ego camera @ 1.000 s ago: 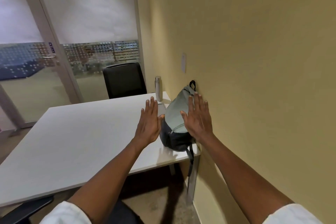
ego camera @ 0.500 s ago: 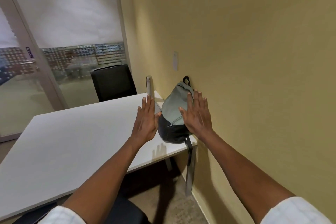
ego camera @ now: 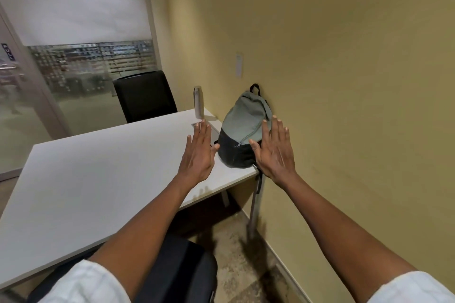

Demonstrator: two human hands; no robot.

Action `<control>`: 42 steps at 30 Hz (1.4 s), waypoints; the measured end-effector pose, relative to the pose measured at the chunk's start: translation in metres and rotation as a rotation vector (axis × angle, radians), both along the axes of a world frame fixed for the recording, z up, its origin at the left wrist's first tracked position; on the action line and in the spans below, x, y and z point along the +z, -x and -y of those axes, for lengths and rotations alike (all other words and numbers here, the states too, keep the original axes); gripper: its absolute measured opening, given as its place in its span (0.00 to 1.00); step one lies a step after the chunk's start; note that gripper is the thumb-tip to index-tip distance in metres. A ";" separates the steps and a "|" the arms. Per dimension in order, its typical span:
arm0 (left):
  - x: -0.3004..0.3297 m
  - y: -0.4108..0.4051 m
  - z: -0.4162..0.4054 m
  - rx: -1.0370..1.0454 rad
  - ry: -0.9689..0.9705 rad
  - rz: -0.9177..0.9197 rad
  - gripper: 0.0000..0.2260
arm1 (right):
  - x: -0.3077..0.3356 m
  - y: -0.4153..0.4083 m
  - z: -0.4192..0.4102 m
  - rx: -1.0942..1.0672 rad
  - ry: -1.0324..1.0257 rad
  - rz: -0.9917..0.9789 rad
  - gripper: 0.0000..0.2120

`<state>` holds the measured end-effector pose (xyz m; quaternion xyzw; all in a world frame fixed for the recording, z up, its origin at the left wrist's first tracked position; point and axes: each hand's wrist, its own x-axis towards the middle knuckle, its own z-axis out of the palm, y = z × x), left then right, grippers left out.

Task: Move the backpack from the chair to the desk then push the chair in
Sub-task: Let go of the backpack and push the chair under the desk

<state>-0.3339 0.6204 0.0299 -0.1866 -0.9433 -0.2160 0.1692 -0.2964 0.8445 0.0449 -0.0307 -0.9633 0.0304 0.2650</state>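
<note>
A grey-green backpack (ego camera: 242,128) with a black base stands upright on the near right corner of the white desk (ego camera: 103,179), leaning against the yellow wall. My left hand (ego camera: 198,155) hovers flat just left of it, fingers spread, holding nothing. My right hand (ego camera: 275,150) is flat and open at the backpack's right side, in front of its lower edge; I cannot tell if it touches. The black chair seat (ego camera: 177,270) lies below my left forearm, near the desk's front edge.
A steel bottle (ego camera: 198,102) stands on the desk by the wall behind the backpack. A second black chair (ego camera: 145,96) sits at the desk's far side. A glass partition and door close off the left. The yellow wall runs close on the right.
Both hands have drawn back slightly from the backpack, which stays on the desk corner. The view has tilted down, showing more of the chair seat and floor.
</note>
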 end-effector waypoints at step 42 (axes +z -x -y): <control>-0.011 -0.171 0.220 -0.167 0.096 0.042 0.28 | -0.039 -0.180 0.186 -0.160 0.002 0.052 0.32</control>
